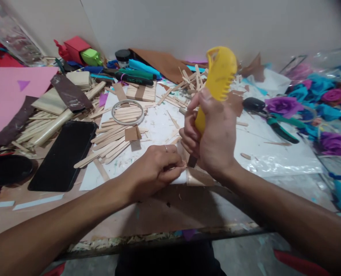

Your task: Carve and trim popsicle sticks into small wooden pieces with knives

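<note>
- The right hand (213, 142) is closed in a full fist round the yellow plastic-handled cutter (218, 82), held upright, its dark blade tip pointing down at the small tan strip of card (197, 177).
- The left hand (155, 170), just beside that tip, pinches the strip's near end flat between thumb and fingertips; a ring shows on one finger.
- The strip lies on the white paper sheet (164, 126), at its near edge.
- Beyond the left hand on that sheet: scattered flat wooden craft sticks (112, 140) and a clear roll of tape (127, 112).
- A black slab phone (63, 155) lies off the sheet's left edge; green-handled pliers (276, 126) lie to its right.
- Risk, as I judge it: the blade stands very near the pinching fingertips, so a slip under pressure could nick them.
- The strip is small and held at one end only; it could skid or tear.
</note>
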A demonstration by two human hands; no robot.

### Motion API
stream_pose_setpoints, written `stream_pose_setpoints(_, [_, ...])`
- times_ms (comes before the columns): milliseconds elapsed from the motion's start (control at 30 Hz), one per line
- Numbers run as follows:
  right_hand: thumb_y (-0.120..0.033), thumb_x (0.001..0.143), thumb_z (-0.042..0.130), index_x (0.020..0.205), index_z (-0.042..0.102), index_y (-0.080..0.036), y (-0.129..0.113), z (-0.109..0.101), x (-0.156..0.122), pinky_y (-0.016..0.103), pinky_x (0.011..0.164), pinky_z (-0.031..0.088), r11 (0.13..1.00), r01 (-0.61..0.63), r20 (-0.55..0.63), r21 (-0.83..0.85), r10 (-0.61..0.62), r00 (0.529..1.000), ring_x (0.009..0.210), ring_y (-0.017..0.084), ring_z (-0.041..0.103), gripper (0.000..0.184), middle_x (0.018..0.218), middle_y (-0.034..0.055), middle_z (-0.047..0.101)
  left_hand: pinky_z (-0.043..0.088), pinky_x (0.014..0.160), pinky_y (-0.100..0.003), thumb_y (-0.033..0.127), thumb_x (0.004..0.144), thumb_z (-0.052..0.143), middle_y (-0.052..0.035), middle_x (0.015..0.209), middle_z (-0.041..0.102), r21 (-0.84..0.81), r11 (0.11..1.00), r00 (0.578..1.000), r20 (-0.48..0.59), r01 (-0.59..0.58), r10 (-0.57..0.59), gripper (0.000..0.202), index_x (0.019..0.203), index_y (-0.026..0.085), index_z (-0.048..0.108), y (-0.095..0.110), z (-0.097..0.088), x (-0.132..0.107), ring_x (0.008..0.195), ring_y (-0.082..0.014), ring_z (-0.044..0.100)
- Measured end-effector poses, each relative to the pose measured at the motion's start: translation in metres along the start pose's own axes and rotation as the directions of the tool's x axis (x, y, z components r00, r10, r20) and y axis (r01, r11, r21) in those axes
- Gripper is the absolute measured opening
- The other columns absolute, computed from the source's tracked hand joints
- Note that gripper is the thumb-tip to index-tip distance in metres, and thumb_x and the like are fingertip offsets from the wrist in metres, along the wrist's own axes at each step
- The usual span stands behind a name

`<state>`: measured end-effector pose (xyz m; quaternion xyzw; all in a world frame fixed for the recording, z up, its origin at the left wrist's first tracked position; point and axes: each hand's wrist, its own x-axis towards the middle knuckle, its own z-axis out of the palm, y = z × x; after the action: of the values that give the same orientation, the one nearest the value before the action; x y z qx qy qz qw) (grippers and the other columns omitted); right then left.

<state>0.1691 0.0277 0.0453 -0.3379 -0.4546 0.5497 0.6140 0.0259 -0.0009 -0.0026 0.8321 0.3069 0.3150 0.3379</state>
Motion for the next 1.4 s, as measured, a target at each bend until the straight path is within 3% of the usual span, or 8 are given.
stream_pose_setpoints(300, [-0.071, 0.084, 0.069, 0.078, 0.045, -0.027, -0.001, 0.002, -0.002, 0.024, 0.032, 0.016, 0.999, -0.032, 0.005, 0.0, 0.032, 0.999, 0.034, 0.007, 0.021, 0.051, 0.048, -0.0108, 0.033, 0.037, 0.062, -0.021, 0.011, 0.097, 0.062, 0.0021, 0.075, 0.058, -0.033, 0.999, 0.999, 0.038, 0.031, -0.03, 0.022, 0.075, 0.013, 0.067, 0.002, -0.005, 0.001, 0.066, -0.0069, 0.052])
stream_pose_setpoints(567, [-0.066, 0.084, 0.072, 0.077, 0.046, -0.026, -0.003, 0.001, 0.001, 0.024, 0.03, 0.013, 0.997, -0.077, -0.022, 0.019, 0.077, 0.997, 0.034, 0.007, 0.019, 0.048, 0.047, -0.0105, 0.033, 0.038, 0.067, -0.022, 0.015, 0.098, 0.062, 0.0012, 0.08, 0.061, -0.027, 0.999, 0.996, 0.082, 0.031, -0.028, 0.017, 0.082, 0.013, 0.069, 0.002, -0.009, 0.001, 0.07, -0.0079, 0.055])
stream_pose_setpoints(800, [-0.068, 0.084, 0.07, 0.078, 0.045, -0.027, -0.001, 0.003, 0.001, 0.025, 0.031, 0.014, 0.997, -0.072, -0.05, -0.011, 0.072, 0.996, 0.036, 0.008, 0.019, 0.049, 0.049, -0.0098, 0.032, 0.038, 0.068, -0.023, 0.013, 0.098, 0.06, 0.0016, 0.078, 0.058, -0.034, 0.999, 0.996, 0.085, 0.038, -0.035, 0.022, 0.077, 0.014, 0.063, 0.003, -0.008, 0.002, 0.071, -0.009, 0.053])
stream_pose_setpoints(1033, [-0.074, 0.08, 0.071, 0.078, 0.043, -0.027, 0.004, 0.005, 0.001, 0.025, 0.035, 0.022, 0.994, -0.02, -0.074, -0.109, 0.012, 0.997, 0.041, 0.009, 0.025, 0.055, 0.057, -0.0074, 0.035, 0.036, 0.062, -0.023, 0.009, 0.098, 0.055, 0.0015, 0.073, 0.055, -0.039, 0.999, 0.999, 0.05, 0.001, 0.001, 0.028, 0.07, 0.014, 0.059, 0.003, -0.005, 0.002, 0.067, -0.0093, 0.05])
stream_pose_setpoints(1200, [-0.068, 0.081, 0.074, 0.081, 0.043, -0.028, 0.01, 0.002, -0.003, 0.026, 0.033, 0.017, 0.995, -0.096, -0.044, -0.002, 0.095, 0.994, 0.038, 0.008, 0.022, 0.051, 0.056, -0.0092, 0.033, 0.04, 0.066, -0.023, 0.01, 0.098, 0.055, -0.0002, 0.077, 0.059, -0.036, 0.999, 0.998, 0.058, -0.022, 0.024, 0.025, 0.074, 0.014, 0.063, 0.001, -0.005, 0.002, 0.071, -0.0106, 0.053])
stream_pose_setpoints(1400, [-0.069, 0.086, 0.066, 0.078, 0.04, -0.027, 0.015, 0.0, -0.006, 0.025, 0.034, 0.014, 0.994, -0.103, -0.039, 0.047, 0.105, 0.994, 0.039, 0.008, 0.015, 0.051, 0.053, -0.0096, 0.029, 0.04, 0.068, -0.024, 0.009, 0.097, 0.056, -0.0003, 0.078, 0.06, -0.03, 0.999, 0.999, 0.045, -0.011, 0.013, 0.026, 0.073, 0.014, 0.062, 0.0, -0.003, 0.002, 0.072, -0.0104, 0.054])
